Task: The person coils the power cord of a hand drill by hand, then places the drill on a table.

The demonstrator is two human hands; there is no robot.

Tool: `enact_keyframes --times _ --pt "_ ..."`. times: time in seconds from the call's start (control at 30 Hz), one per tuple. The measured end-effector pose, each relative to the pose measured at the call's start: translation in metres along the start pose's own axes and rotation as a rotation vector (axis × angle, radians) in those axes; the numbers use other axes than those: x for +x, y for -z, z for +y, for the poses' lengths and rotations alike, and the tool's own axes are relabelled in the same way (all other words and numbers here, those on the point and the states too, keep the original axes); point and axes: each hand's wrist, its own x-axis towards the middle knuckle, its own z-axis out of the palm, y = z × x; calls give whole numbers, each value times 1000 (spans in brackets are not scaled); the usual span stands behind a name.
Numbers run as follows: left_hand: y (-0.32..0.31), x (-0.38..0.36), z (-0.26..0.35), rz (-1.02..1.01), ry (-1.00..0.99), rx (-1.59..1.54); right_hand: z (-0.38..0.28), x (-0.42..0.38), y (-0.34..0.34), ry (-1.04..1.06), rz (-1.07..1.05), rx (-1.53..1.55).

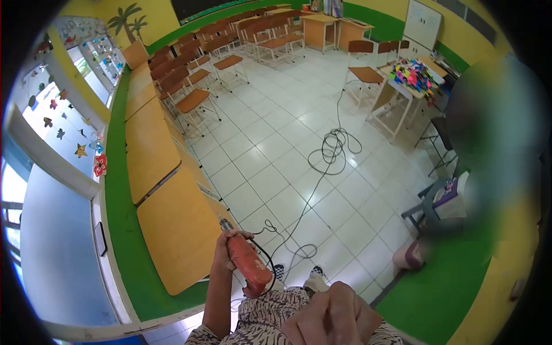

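Observation:
My left hand (225, 250) is wrapped round the front of a worn red power drill (248, 261), near its metal chuck. The chuck and a thin bit point up and away from me, beside the edge of a wooden desk (175, 230). The drill's handle end lies close to my patterned clothing, and a black cord runs from it. My right hand (334, 316) is raised close to the camera at the bottom, its fingers bent and closed. What it holds, if anything, is hidden.
A long cord (330, 150) lies looped on the tiled floor. Desks line the left wall under the windows. Wooden chairs (192, 101) stand behind them. Colourful pieces (413, 76) cover a table at the right. A grey stool (428, 207) stands near the right wall.

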Motion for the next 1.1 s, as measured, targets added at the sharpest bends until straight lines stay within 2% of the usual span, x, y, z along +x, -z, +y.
enact_keyframes --times 0.07,0.13,0.17,0.23,0.27,0.33,0.43,0.5,0.53,0.57,0.6,0.63,0.67,0.73,0.8,0.83,0.87,0.9,0.93,0.97,1.0,1.03,1.07,1.1 --pt "-20 5 0 -22 2 -34 -20 -3 -4 3 -29 -13" --pt "-41 19 -3 -30 22 -66 -31 -12 -6 146 81 35" --pt "-53 28 -6 -43 32 -59 -44 -15 -8 151 79 36" --pt "-77 41 -13 -45 45 -49 -73 -20 -9 17 155 -31" --pt "-93 47 -16 -71 70 -56 -81 -20 -6 16 155 -23" --pt "-120 63 -21 -90 81 -63 -95 -19 6 48 -18 -157" --pt "-153 86 -25 -164 113 -24 -114 -19 23 -13 67 -220" --pt "-165 98 -22 -179 124 -33 -122 -30 48 85 314 -414" --pt "-167 106 -17 -208 132 -33 -128 -27 75 149 342 -688" --pt "-175 109 -7 -225 133 -37 -134 -22 115 299 407 -946" --pt "-186 110 5 -248 131 -41 -139 -19 157 378 604 -1247" --pt "-191 114 14 -319 98 -54 -143 -13 193 287 868 -1292" --pt "-196 120 22 -402 79 -68 -145 -6 231 227 928 -1170" --pt "-203 130 51 -629 56 -134 -128 -4 318 148 736 -979" --pt "-196 150 75 -696 49 -232 -117 0 382 -135 459 -465" --pt "-191 168 86 -711 -77 -143 -110 29 379 -152 460 -469" --pt "-183 185 93 -731 -179 -45 -95 50 373 -264 368 -547" --pt "-156 213 100 -887 -415 -42 -95 74 376 -379 286 -633" --pt "-155 218 132 -938 -916 249 -103 63 450 -237 54 -1272" --pt "-139 232 165 -962 -1153 341 -119 55 517 -709 315 -1591" --pt "-115 239 180 -891 -957 217 -135 81 527 -745 573 -1416" --pt "-87 264 200 -787 -1047 285 -161 78 576 -689 717 -1384" --pt "-94 241 234 -520 -406 -197 -193 77 616 -661 812 -1363" --pt "-90 245 261 -443 -351 -278 -222 83 639 -685 896 -1380"
